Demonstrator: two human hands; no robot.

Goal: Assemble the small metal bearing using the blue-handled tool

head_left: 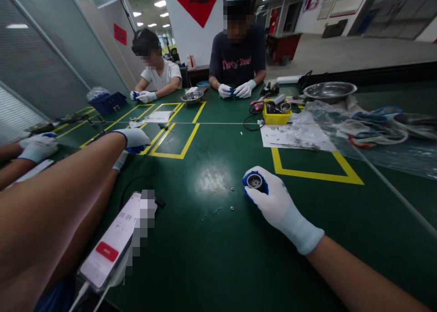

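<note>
My right hand (273,196), in a white glove with blue fingertips, is closed around a round dark cup-shaped part (255,181). Its open end faces up, showing a pale rim and small holes inside. Two tiny ring-like pieces, one farther (232,189) and one nearer (232,208), lie on the green table to the left of it. My left arm stretches far forward across the left side; the gloved left hand (135,139) is bent downward near a yellow-taped box. Its fingers are mostly hidden. Partly behind that arm is another gloved wrist (120,161); whose it is I cannot tell.
A phone (112,239) with a cable stands near the left front. At the right are a yellow bin (277,115) of parts, a metal bowl (329,91), plastic film and cables (378,125). Two people (237,57) work opposite; another person's gloved hands (39,147) are far left.
</note>
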